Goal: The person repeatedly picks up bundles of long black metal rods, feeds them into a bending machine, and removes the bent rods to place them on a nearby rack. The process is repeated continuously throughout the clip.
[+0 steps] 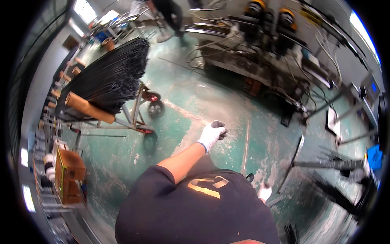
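Observation:
My left hand is out in front of my body above the green floor, in a white knit glove with dark grey fingertips. Its fingers curl in loosely, and no object shows in them. Low at my right side is my right hand, also in a white glove with dark fingers; motion smears it and my body partly covers it, so its grip is unclear. Neither hand touches anything I can make out. The closest large thing to the left hand is a wheeled cart loaded with long thin black rods.
A cardboard tube lies along the cart's side. Ahead right stands a long machine with hanging cables. Brown boxes are stacked at left. A metal stand with more black strips is at right. A person stands at the far end.

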`<state>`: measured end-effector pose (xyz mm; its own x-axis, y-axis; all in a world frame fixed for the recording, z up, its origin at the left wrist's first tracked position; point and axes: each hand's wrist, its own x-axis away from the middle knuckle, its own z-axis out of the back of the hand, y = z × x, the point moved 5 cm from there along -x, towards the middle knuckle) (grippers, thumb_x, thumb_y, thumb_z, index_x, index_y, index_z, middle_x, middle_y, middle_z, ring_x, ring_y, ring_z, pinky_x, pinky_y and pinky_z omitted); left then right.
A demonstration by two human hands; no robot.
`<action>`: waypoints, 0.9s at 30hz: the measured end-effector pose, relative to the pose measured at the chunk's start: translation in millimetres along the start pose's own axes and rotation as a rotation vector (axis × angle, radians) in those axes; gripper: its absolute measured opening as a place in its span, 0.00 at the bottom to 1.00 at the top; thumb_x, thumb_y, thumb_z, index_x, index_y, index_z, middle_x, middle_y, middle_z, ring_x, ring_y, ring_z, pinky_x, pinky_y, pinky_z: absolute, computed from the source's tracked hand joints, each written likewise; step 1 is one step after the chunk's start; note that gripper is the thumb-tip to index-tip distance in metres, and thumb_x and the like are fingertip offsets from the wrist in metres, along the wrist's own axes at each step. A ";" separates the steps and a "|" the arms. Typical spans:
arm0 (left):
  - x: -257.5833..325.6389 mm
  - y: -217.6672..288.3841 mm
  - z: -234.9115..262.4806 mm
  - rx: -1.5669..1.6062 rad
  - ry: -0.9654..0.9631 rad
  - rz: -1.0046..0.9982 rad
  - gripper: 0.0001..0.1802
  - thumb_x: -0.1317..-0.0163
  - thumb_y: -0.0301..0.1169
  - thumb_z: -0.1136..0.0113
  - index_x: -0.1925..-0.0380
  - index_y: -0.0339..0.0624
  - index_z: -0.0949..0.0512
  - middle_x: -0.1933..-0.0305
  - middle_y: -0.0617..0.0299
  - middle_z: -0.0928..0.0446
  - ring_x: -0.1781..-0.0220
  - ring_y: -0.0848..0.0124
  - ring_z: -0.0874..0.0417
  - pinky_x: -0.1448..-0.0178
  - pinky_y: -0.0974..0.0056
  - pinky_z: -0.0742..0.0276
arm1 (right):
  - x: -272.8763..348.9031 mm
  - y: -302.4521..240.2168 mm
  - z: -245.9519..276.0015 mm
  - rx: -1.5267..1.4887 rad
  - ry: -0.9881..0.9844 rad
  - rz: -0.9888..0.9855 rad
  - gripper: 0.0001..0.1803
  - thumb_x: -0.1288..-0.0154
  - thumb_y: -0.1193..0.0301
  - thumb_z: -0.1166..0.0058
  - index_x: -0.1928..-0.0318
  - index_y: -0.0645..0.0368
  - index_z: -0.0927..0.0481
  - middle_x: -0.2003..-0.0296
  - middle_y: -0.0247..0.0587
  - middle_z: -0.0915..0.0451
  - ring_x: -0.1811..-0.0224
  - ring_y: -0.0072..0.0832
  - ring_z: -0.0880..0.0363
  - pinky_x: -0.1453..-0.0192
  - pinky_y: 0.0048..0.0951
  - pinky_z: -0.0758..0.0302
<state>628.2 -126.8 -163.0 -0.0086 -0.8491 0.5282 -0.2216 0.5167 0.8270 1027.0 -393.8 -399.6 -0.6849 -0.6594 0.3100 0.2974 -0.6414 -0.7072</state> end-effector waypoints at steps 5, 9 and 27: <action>-14.4 28.7 135.3 0.123 0.080 -0.045 0.17 0.31 0.26 0.39 0.45 0.34 0.25 0.57 0.53 0.16 0.62 0.66 0.14 0.58 0.63 0.16 | -83.7 -338.4 -44.3 0.054 0.050 0.489 0.13 0.33 0.71 0.37 0.51 0.64 0.17 0.57 0.50 0.12 0.55 0.37 0.13 0.44 0.38 0.19; -15.5 19.3 238.7 0.202 0.204 -0.025 0.15 0.31 0.26 0.39 0.46 0.35 0.24 0.56 0.52 0.16 0.61 0.64 0.14 0.57 0.61 0.15 | -0.2 -596.8 -137.3 -0.126 -0.210 0.860 0.22 0.33 0.66 0.33 0.41 0.61 0.18 0.52 0.44 0.13 0.49 0.30 0.15 0.39 0.31 0.22; -3.3 20.0 433.9 0.808 0.959 -0.105 0.12 0.30 0.26 0.41 0.49 0.35 0.23 0.59 0.45 0.14 0.64 0.54 0.11 0.59 0.55 0.12 | 513.2 -941.2 -532.1 0.714 -0.787 1.910 0.64 0.47 0.29 0.35 0.32 0.78 0.33 0.40 0.66 0.21 0.35 0.54 0.23 0.29 0.44 0.28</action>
<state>200.7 -161.4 -231.8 0.6804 -0.2859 0.6747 -0.7138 -0.0503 0.6985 41.6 80.2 87.0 0.9320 -0.3613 -0.0275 0.3526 0.9218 -0.1615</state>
